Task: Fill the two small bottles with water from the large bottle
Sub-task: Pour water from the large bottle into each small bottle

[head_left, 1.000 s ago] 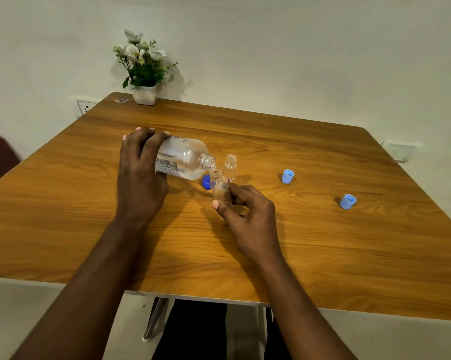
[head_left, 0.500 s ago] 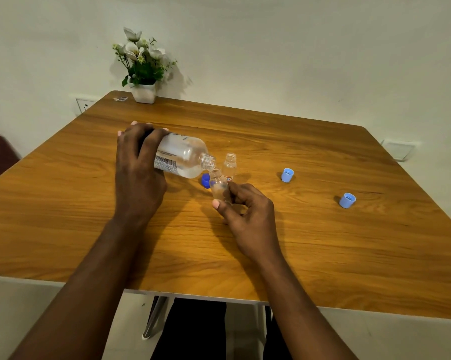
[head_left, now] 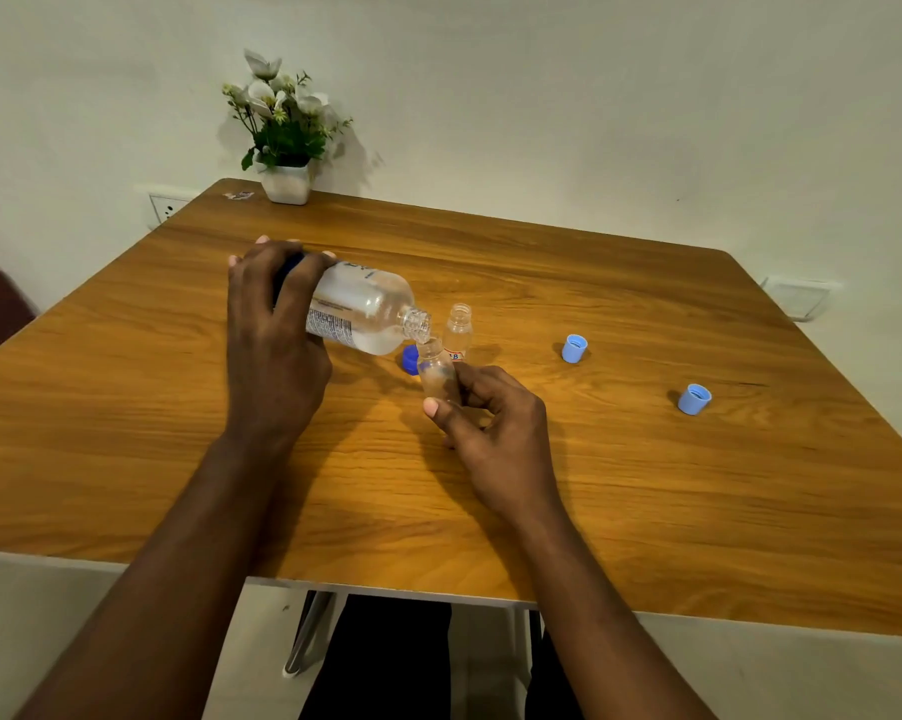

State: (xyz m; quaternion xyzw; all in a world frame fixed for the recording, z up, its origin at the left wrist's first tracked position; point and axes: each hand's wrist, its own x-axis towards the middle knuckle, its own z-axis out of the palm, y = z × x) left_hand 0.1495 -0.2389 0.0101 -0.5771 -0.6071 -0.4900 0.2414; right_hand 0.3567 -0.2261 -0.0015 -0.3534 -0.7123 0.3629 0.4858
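Table (head_left: 646, 485): wood-grain top, smooth, slight sheen. Large bottle (head_left: 365, 314) and both small bottles (head_left: 436, 374) (head_left: 459, 332): clear glossy plastic; caps (head_left: 574, 348) (head_left: 694, 399): matt-looking blue plastic. Flower pot (head_left: 286, 184) white, smooth; wall (head_left: 594, 96) matt.

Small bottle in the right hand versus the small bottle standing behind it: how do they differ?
The held small bottle is gripped by the right hand and leans slightly; the standing small bottle rests upright on the table, untouched. The held small bottle's mouth meets the mouth of the large bottle tipped by the left hand; the standing small bottle is off to the side. Both are clear and capless.
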